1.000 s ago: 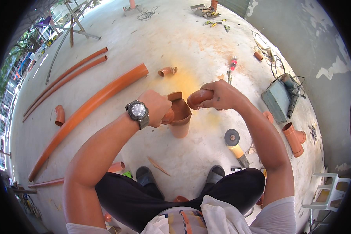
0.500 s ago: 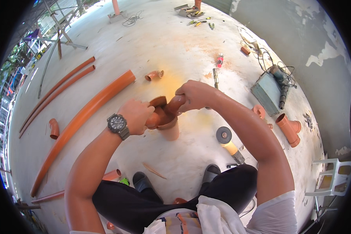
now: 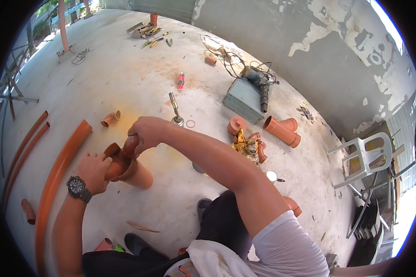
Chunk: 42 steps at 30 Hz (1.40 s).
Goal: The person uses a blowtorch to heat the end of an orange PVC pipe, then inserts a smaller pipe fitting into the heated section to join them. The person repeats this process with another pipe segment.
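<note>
My left hand, below a black wristwatch, is closed on an orange fitting at the cut, ragged top of a short wide orange pipe. My right hand grips a second orange curved fitting at that same opening, close to the first. The pipe's lower part shows paler orange; how far either fitting sits inside it is partly hidden by my hands. A small orange elbow lies just beyond my hands, and a metal torch-like tool stands to their upper right.
Long orange pipes lie at left. A grey metal box with a power tool, a branch fitting and piled orange fittings are at right, near a white plastic chair and a patchy grey wall.
The view has turned right, bringing more wall and chair into sight. My right hand has brought its fitting from beside the cut pipe onto its opening, nearer my left hand.
</note>
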Tool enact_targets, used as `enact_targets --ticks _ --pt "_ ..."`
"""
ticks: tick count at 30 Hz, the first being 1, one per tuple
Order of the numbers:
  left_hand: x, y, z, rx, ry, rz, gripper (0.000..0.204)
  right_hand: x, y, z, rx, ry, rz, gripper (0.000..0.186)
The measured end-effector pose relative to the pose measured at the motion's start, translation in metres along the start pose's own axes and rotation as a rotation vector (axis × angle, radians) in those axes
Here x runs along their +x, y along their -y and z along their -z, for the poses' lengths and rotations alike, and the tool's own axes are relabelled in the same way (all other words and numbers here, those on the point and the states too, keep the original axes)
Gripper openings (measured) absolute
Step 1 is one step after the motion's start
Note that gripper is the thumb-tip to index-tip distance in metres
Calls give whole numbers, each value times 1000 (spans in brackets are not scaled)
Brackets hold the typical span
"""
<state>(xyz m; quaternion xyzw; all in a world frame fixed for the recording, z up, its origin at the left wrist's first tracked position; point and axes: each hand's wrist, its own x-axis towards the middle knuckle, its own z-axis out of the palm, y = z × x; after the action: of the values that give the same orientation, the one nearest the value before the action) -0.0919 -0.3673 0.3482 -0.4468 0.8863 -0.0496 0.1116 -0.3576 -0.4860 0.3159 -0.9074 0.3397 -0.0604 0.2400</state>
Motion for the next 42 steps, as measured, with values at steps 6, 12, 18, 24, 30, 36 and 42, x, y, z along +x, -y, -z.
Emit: enact_targets --ticks 6,12,18,24,30,36,42 --pt "-5 -15 -5 -24 -62 112 44 -9 -4 4 69 -53 19 51" --pt "-12 -9 -4 -32 12 178 46 -4 16 35 191 91 -252 47" --pt "-13 -13 0 -2 39 196 49 34 1 56 248 4 -291 50" --pt "-11 -19 2 -9 3 191 52 87 25 66 179 89 -280 42" --pt "-17 -17 -7 -8 -86 209 41 107 76 65 91 323 -246 40" --pt "-11 -21 -6 -20 -84 216 46 118 57 42 -17 353 -148 39" --pt "-22 -27 -15 -2 -137 233 48 105 56 24 -172 275 77 26"
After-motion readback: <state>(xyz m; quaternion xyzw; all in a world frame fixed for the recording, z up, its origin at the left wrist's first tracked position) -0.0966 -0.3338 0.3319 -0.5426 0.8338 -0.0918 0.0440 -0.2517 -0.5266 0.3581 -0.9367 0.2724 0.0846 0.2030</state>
